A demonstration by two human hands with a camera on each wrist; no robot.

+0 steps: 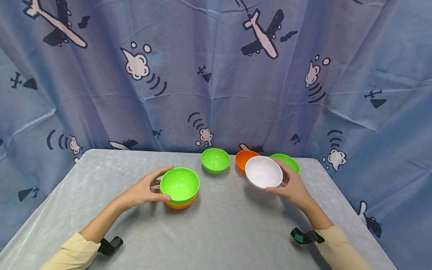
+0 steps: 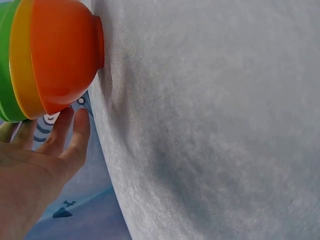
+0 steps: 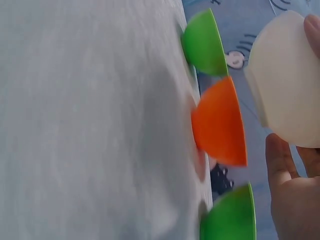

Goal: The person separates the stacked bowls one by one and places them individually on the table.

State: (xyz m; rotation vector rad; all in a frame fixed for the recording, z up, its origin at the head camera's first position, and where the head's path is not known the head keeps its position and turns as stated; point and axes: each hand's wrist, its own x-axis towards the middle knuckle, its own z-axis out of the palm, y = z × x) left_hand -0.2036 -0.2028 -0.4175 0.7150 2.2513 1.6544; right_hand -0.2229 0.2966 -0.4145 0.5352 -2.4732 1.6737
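Observation:
A stack of nested bowls [image 1: 180,184] stands on the left half of the table, bright green on top. My left hand [image 1: 146,190] holds it from the left side, thumb at the near rim and fingers behind. In the left wrist view, a yellow bowl [image 2: 22,60] and an orange bowl [image 2: 65,55] lie beneath the green. My right hand [image 1: 294,186] grips a white bowl [image 1: 264,172] by its right side, held up off the table with its opening tilted toward me. The right wrist view shows its pale underside [image 3: 285,80].
Along the table's back edge stand a green bowl [image 1: 215,160], an orange bowl [image 1: 245,158] partly behind the white one, and another green bowl [image 1: 287,162] partly behind my right hand. A blue patterned curtain [image 1: 216,75] hangs behind the grey-covered table [image 1: 222,232].

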